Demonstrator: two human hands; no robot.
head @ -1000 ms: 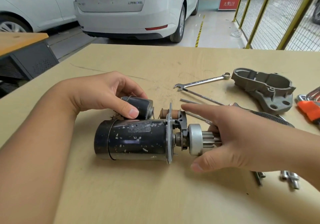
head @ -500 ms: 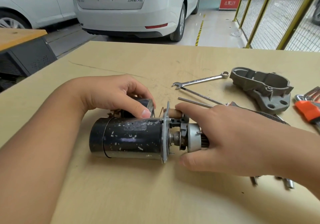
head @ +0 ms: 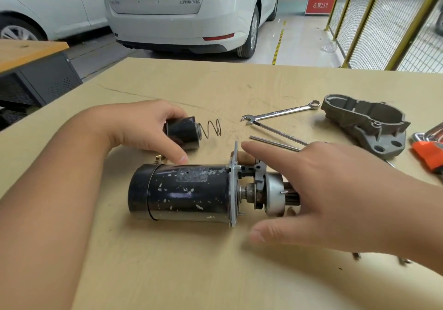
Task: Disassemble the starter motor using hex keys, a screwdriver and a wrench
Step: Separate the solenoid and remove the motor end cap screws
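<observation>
1. L hand (head: 141,127) grips small black solenoid cyl (head: 183,132), fingers + thumb curled round it; cyl sits behind the motor body, apart from it, tilted.
2. Coil spring (head: 212,128) sticks out of the cyl's R end, loose end free above table (head: 167,273).
3. Starter motor body (head: 182,192), black w/ chipped paint, lies on its side mid-table, long axis L-R.
4. Metal end plate (head: 233,187) on motor's R end; brown plunger (head: 244,158) pokes out by its top edge.
5. Shaft w/ silver drive/pinion assy (head: 274,195) extends R of plate.
6. R hand (head: 335,199) over the pinion end, fingers straight + spread, gripping nothing; contact w/ pinion can't tell.
7. Combo wrench (head: 280,113) + two thin rods (head: 278,139) behind R hand.
8. Grey cast nose housing (head: 366,123) far R, apart from motor.
9. Orange-handled tool (head: 429,156) at R edge, partly cut off.
</observation>
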